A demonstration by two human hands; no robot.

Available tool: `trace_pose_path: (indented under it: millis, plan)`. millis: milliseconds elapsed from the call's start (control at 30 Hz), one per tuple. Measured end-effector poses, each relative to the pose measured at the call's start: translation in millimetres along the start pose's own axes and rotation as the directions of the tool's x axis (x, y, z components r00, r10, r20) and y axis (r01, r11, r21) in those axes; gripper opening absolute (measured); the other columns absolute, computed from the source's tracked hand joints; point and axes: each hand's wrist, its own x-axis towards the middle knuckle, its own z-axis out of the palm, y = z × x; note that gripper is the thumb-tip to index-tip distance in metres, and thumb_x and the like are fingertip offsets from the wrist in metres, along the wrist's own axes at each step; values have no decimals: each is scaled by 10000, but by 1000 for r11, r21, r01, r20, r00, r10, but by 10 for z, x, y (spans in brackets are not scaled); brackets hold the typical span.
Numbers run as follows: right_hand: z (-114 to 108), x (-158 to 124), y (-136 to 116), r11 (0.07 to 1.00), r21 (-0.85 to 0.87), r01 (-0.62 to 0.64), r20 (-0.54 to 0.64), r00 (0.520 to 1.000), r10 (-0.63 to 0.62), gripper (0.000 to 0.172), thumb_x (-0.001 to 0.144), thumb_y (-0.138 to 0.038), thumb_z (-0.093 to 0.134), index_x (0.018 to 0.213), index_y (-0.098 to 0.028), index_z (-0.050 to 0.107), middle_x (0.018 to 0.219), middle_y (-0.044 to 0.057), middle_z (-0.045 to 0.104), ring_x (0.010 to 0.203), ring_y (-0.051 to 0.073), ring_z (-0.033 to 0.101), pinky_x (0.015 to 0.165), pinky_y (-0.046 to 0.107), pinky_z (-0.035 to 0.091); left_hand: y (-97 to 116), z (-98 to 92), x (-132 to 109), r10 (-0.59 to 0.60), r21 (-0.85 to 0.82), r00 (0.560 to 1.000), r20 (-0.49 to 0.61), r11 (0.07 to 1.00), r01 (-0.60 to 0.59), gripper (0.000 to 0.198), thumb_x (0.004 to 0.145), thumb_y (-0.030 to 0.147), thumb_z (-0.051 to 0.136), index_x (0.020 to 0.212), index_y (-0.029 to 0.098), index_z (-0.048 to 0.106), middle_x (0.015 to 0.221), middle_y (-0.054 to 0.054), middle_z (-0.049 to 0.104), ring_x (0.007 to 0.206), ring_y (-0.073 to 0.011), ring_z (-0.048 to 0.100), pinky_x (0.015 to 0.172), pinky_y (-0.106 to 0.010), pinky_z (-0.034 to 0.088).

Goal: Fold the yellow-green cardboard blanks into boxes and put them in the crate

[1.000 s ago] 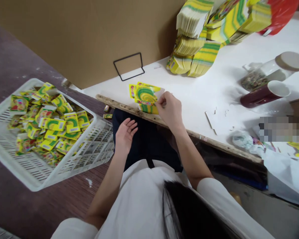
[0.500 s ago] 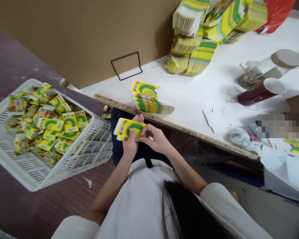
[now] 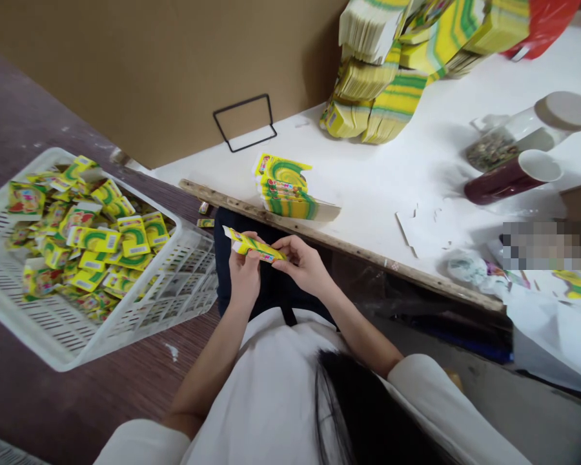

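Over my lap, in front of the table edge, both hands hold one small yellow and green printed carton (image 3: 252,246). My left hand (image 3: 244,274) grips its left part from below, thumb on the near side. The fingers of my right hand (image 3: 303,261) pinch its right end. The carton is turned so that a narrow side faces up, and a flap stands out at its left end. Just beyond, on the table, lies a small pile of flat cartons (image 3: 290,197) of the same print.
A white plastic basket (image 3: 84,345) full of small yellow cartons stands at left. A large cardboard box (image 3: 174,71) and a black wire stand (image 3: 244,123) are at the back. Stacked flat cartons (image 3: 397,103), a maroon cup (image 3: 498,181) and a lidded jar (image 3: 523,132) stand on the white table (image 3: 368,187).
The carton has been tilted from showing its broad face to showing a narrow side. My right fingers have shifted onto its right end, and the view has moved slightly.
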Motion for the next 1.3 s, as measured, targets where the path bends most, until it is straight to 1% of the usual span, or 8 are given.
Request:
trace_pose_path:
  millis: [300,500,667,833,933,1067,1167,1300]
  plan:
    - [-5,5,27,970,229,-77,108,993,53,383,801,-515,758,962,-214,585,848,3,641,725,135,599,702,281,493,-99,-113,40,58,23,984,-171,998,-55,498,545,559,931,707,172,662,666,37,639,578,-82,569,598,-196,495]
    - [-51,-41,-94,991,-99,94,44,995,-90,122,925,-316,616,970,-204,603,835,2,629,716,141,576,656,268,455,-18,-200,103,103,89,979,-176,992,-89,413,677,523,875,867,190,721,845,-7,723,746,-136,675,736,-248,555]
    - [-235,-96,-301,764,-555,328,133,942,-307,201,898,-74,585,980,-204,714,972,63,682,919,203,597,815,333,463,448,-385,157,307,359,934,184,864,-354,690,781,570,776,1363,262,568,1370,-108,625,1259,-278,616,1105,-427,463]
    - [-171,-174,-406,605,-645,468,369,883,-290,254,954,-95,529,954,-236,740,907,59,691,884,216,568,828,373,440,597,-309,39,-91,716,842,532,579,-389,874,573,420,924,1347,227,568,1365,-141,619,1231,-375,616,1034,-507,492]
    - [-137,-182,-381,653,-639,406,139,897,-421,218,961,-255,597,1154,-281,695,1134,86,675,1112,282,562,1034,480,399,449,-199,-29,-173,789,854,491,505,-351,535,683,397,842,1148,237,630,1025,-56,715,917,-290,700,795,-396,551]
    - [-110,-138,-237,928,-301,220,-338,885,-320,805,862,-501,708,1525,-255,322,1473,155,473,1372,320,453,1132,499,400,255,-95,-114,-20,790,901,434,490,-370,575,662,439,854,1127,241,580,972,-27,701,853,-257,687,740,-349,533]
    - [-47,-102,-151,993,49,104,-277,957,-87,873,832,-570,711,1517,-239,282,1369,154,575,1208,270,601,1008,434,523,179,-45,-172,32,754,877,479,497,-430,613,671,370,845,1194,245,549,1085,-51,696,944,-263,695,804,-352,539]
    - [-3,-60,-152,999,21,50,-231,972,-44,440,821,-469,747,1159,-215,626,1107,84,694,1024,226,660,942,372,547,133,-28,-205,64,747,868,493,479,-460,700,683,294,819,1304,264,496,1193,-64,655,1031,-260,684,837,-340,541]
